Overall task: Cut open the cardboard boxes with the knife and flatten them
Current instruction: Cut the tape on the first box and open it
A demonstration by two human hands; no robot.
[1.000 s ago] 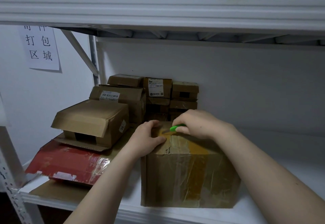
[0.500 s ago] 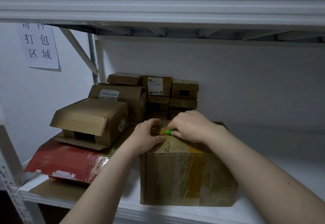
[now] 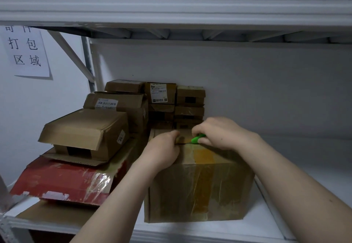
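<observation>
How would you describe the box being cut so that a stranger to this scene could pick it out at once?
Find the white shelf and look along its front edge. The taped box stands there, right of the low red carton. It is the tallest box, striped with glossy tape, and the only one with a green knife at its top seam.

Large box (image 3: 198, 187) at the front edge of the shelf (image 3: 308, 178), small boxes (image 3: 162, 95) stacked behind it, open box (image 3: 83, 128) on flattened carton (image 3: 62, 181) at front left corner
</observation>
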